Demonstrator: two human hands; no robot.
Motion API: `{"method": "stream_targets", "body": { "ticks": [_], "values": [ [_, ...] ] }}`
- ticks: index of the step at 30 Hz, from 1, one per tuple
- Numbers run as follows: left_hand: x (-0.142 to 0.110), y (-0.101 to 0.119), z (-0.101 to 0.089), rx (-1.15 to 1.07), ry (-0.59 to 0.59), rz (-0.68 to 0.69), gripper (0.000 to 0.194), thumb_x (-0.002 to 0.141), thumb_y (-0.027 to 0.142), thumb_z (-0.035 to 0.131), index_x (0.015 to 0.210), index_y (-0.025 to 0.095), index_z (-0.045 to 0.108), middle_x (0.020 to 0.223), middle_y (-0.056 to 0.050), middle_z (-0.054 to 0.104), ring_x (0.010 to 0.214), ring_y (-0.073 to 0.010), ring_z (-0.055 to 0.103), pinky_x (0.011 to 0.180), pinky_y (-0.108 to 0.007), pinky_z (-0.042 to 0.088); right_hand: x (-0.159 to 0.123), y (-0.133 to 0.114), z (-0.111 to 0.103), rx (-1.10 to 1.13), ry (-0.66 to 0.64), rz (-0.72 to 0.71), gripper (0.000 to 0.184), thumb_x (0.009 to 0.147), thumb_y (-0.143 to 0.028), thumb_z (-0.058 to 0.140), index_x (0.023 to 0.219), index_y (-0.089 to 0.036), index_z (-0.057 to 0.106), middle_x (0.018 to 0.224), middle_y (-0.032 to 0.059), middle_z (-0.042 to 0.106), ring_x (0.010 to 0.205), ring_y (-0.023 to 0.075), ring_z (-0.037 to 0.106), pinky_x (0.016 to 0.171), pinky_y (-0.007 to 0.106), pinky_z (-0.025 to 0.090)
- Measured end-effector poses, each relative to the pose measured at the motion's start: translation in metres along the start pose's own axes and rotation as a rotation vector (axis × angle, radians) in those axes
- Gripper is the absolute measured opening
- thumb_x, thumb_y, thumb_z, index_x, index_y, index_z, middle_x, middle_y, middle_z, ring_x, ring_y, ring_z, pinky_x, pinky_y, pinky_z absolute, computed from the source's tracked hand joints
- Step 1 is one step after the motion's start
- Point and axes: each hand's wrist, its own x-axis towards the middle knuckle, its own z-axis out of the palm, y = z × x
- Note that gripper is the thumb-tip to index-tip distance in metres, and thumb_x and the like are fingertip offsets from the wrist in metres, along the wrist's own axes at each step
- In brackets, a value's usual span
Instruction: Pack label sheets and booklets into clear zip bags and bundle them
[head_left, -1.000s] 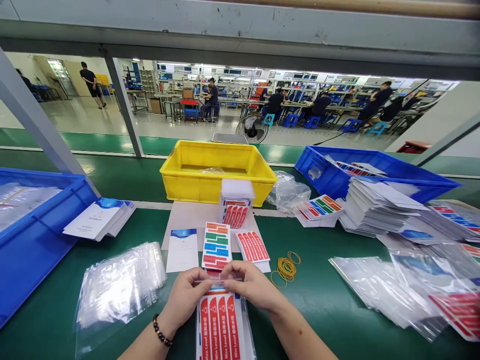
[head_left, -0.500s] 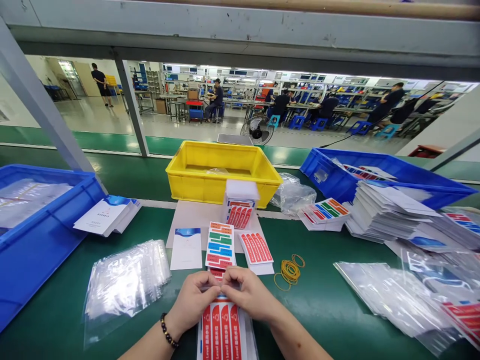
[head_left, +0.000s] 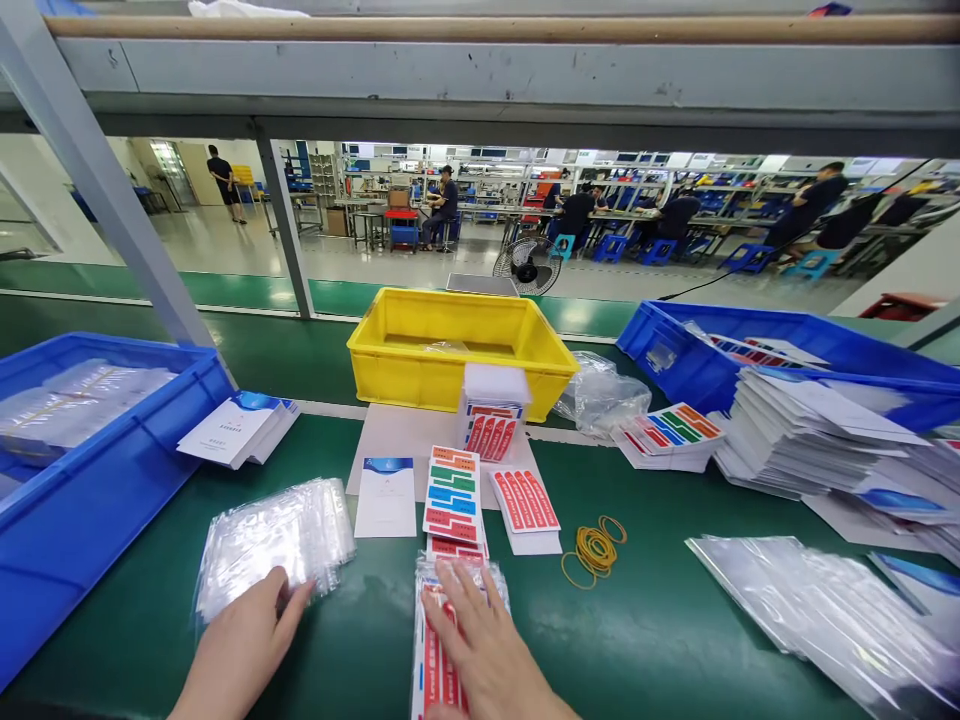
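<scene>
My left hand (head_left: 244, 640) is at the near edge of a pile of clear plastic bags (head_left: 274, 535). Thumb and forefinger are apart there, the other fingers are hidden, and no bag is visibly lifted. Flat on a filled clear bag (head_left: 429, 650) lies my right hand (head_left: 484, 640), its fingers spread. Red-striped sticker sheets show through that bag. Beyond it lie a multicoloured sticker sheet (head_left: 453, 492), a stack of red sticker sheets (head_left: 526, 503) and a white booklet (head_left: 385, 497) with a blue top.
A yellow bin (head_left: 461, 345) stands behind an upright stack of sticker sheets (head_left: 493, 415). Blue bins (head_left: 142, 450) flank the table. Rubber bands (head_left: 594, 550), a tall booklet pile (head_left: 787, 440) and more clear bags (head_left: 817, 600) lie to the right.
Both hands were pinching the bag's top edge together. My left hand has let go and moved left to the bag pile; my right hand now lies flat on the filled bag.
</scene>
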Motion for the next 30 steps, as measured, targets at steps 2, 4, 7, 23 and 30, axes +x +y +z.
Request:
{"method": "stream_targets", "body": {
  "ticks": [2,4,7,23,30],
  "values": [
    [0.002,-0.01,0.004,0.078,0.002,-0.021,0.029,0.078,0.045,0.044,0.057,0.025,0.038,0.05,0.003,0.055,0.049,-0.0211,0.054,0.047,-0.024,0.025,-0.004,-0.002,0.014,0.002,-0.097,-0.051,0.089,0.068,-0.066,0.055,0.139,-0.02,0.028,0.135,0.021,0.042,0.121,0.0421,0.04,0.093,0.058,0.035],
    [0.005,-0.019,0.012,0.128,0.024,-0.019,0.026,0.078,0.039,0.043,0.057,0.025,0.037,0.048,0.004,0.054,0.048,-0.0204,0.054,0.046,-0.023,0.023,-0.006,0.0,0.022,0.003,-0.154,-0.058,0.09,0.068,-0.068,0.052,0.14,-0.02,0.026,0.136,0.022,0.04,0.12,0.0433,0.04,0.091,0.06,0.035],
    [0.008,-0.026,0.019,0.156,0.046,-0.006,0.023,0.079,0.028,0.039,0.056,0.024,0.037,0.047,0.004,0.052,0.048,-0.0196,0.053,0.047,-0.023,0.021,-0.009,0.005,0.025,0.004,-0.143,-0.048,0.09,0.069,-0.067,0.053,0.14,-0.02,0.025,0.138,0.0212,0.036,0.123,0.0425,0.037,0.094,0.061,0.032],
    [-0.035,0.046,0.034,-0.484,-0.165,0.348,0.024,0.081,0.035,0.042,0.061,0.021,0.044,0.059,-0.001,0.054,0.055,-0.0152,0.047,0.053,-0.025,0.034,0.046,-0.043,0.003,0.317,0.075,0.199,0.043,0.08,-0.017,0.041,0.123,-0.014,0.049,0.081,0.0114,0.07,0.067,0.0243,0.066,0.057,0.032,0.052],
    [-0.024,0.055,0.034,-0.926,-0.234,0.144,0.044,0.08,0.052,0.041,0.053,0.018,0.046,0.051,0.002,0.042,0.05,-0.0126,0.039,0.051,-0.024,0.033,0.045,-0.051,0.003,0.134,0.166,-0.005,0.046,0.075,-0.011,0.038,0.119,-0.005,0.047,0.074,0.0139,0.066,0.058,0.024,0.062,0.048,0.032,0.047]
  ]
}}
